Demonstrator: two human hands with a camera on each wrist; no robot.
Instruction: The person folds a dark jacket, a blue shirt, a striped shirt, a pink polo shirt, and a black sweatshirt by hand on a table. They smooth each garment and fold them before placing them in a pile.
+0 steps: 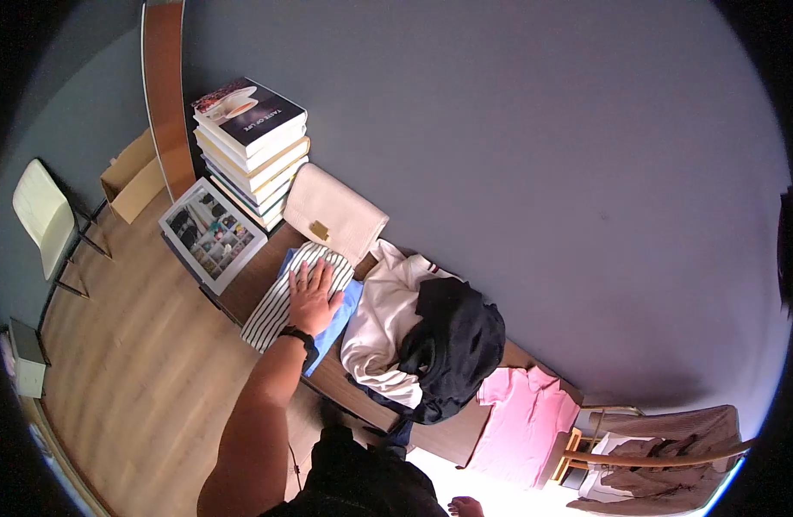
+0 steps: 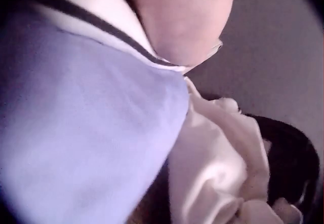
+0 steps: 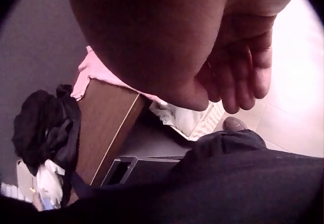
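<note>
My left hand point(image 1: 315, 297) lies flat, fingers spread, on a folded striped cloth point(image 1: 271, 314). Blue fabric point(image 1: 336, 323) shows beneath the stripes, and in the left wrist view the palm's base presses beside a dark stripe above the blue fabric point(image 2: 96, 127). A white garment point(image 1: 375, 323) and a crumpled black garment point(image 1: 457, 349) lie just right of this stack. Low by my body, my right hand point(image 3: 238, 57) hangs with loosely bent fingers and holds nothing. A pink polo shirt point(image 1: 526, 418) is spread toward the table's right end.
Behind the stack a beige clutch bag point(image 1: 336, 211) leans against the wall. A tall pile of books point(image 1: 259, 155) and a framed picture sheet point(image 1: 211, 233) occupy the table's left end. A chair point(image 1: 655, 461) stands at the right; a white basket point(image 3: 205, 125) sits below the table.
</note>
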